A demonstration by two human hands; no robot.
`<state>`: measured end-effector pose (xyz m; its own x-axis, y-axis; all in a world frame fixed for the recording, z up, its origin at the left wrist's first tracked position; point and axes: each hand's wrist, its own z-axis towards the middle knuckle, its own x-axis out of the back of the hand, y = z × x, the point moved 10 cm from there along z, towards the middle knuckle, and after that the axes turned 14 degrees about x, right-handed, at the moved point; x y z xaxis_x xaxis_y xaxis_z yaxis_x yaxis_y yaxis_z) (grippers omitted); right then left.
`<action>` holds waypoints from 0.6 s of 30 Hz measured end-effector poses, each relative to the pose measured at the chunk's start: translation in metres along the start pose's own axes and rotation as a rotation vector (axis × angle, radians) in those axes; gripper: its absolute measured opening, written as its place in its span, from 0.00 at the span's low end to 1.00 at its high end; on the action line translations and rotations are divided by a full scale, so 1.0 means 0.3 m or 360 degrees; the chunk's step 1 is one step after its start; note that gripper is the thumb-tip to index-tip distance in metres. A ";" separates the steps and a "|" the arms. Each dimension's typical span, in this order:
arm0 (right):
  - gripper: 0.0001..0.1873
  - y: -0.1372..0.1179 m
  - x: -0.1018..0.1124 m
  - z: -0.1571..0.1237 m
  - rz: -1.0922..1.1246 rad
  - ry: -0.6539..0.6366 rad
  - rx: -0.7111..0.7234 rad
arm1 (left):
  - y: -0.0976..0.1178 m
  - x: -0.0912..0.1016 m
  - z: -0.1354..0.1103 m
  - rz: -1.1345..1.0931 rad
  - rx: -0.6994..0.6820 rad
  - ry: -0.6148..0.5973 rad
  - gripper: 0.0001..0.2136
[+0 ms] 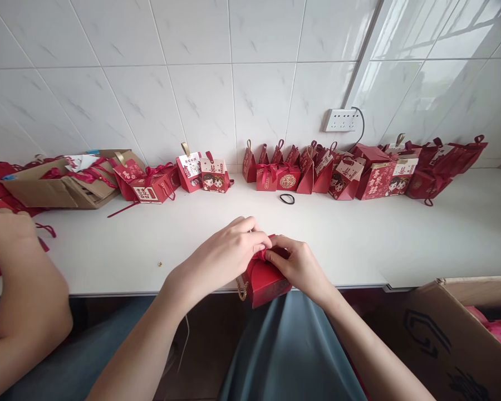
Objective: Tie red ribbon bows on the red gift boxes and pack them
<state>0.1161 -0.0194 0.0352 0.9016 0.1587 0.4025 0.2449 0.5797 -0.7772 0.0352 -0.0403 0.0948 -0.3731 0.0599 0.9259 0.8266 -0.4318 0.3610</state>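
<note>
A small red gift box (268, 281) rests at the counter's front edge, partly overhanging it. My left hand (240, 245) reaches over its top with fingers pinched on a red ribbon (260, 254). From the other side my right hand (296, 259) pinches at the same ribbon, thumb and forefinger close to the left fingertips. The ribbon lies across the top of the box, and most of it is hidden by the fingers. A twisted gold cord (242, 287) hangs from the box's left side.
Several red gift boxes (313, 172) line the tiled wall. A black hair tie (287, 199) lies before them. At left are an open cardboard carton (62, 192) and another person's arm (25, 284). A large carton (421, 328) stands at lower right. A power strip (342, 120) is on the wall.
</note>
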 end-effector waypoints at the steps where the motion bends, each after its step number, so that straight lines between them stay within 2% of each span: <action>1: 0.06 0.003 0.001 0.000 0.0007 0.0008 -0.0001 | -0.001 0.007 0.012 -0.0076 -0.0016 0.0000 0.15; 4: 0.02 0.013 0.006 -0.001 0.0156 0.0072 -0.0019 | -0.033 0.016 0.046 -0.0335 0.0041 0.0009 0.11; 8: 0.10 0.031 0.013 -0.008 0.0362 0.0192 -0.0077 | -0.125 -0.028 0.080 -0.0603 0.0285 -0.0016 0.06; 11: 0.14 0.041 0.023 -0.016 0.0429 0.0293 -0.0075 | -0.172 -0.078 0.086 -0.0676 0.0339 -0.0037 0.05; 14: 0.13 0.046 0.041 -0.027 0.0368 0.0394 -0.0072 | -0.176 -0.104 0.073 -0.0715 0.0277 -0.0023 0.05; 18: 0.09 0.033 0.063 -0.037 0.0163 0.0460 -0.0070 | -0.142 -0.098 0.037 -0.0685 0.0211 0.0025 0.07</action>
<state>0.1396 -0.0196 0.0299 0.9849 -0.0228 0.1718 0.1570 0.5361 -0.8294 0.0156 -0.0138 0.0536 -0.7001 0.1944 0.6870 0.6414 -0.2514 0.7248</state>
